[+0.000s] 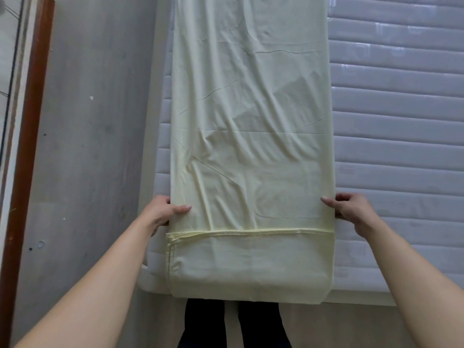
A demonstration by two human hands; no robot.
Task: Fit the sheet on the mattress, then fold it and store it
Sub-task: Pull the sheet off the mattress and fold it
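The white quilted mattress with horizontal stitched channels [401,116] fills the right and upper part of the view, its near edge and left corner being visible at the bottom. A grey wood-grain floor [95,121] is seen to the left of it, bordered by a brown wooden frame [27,136] at the far left.

The pale yellow cotton sheet [251,109] is laid on the mattress as a long, folded strip running away from the person, close to the mattress's left side. Its near end is folded back over itself, so that a stitched hem [251,232] lies across the strip; the fold overhangs the near mattress edge slightly. Creases are present across the upper layer.

The left hand [163,209] is placed at the strip's left edge, just beyond the hem; the edge is pinched between the thumb on top and the fingers [164,199] curled beneath. The right hand [351,208] grips the right edge at the same level in the same manner. Dark trouser legs [233,322] are visible below the mattress edge.
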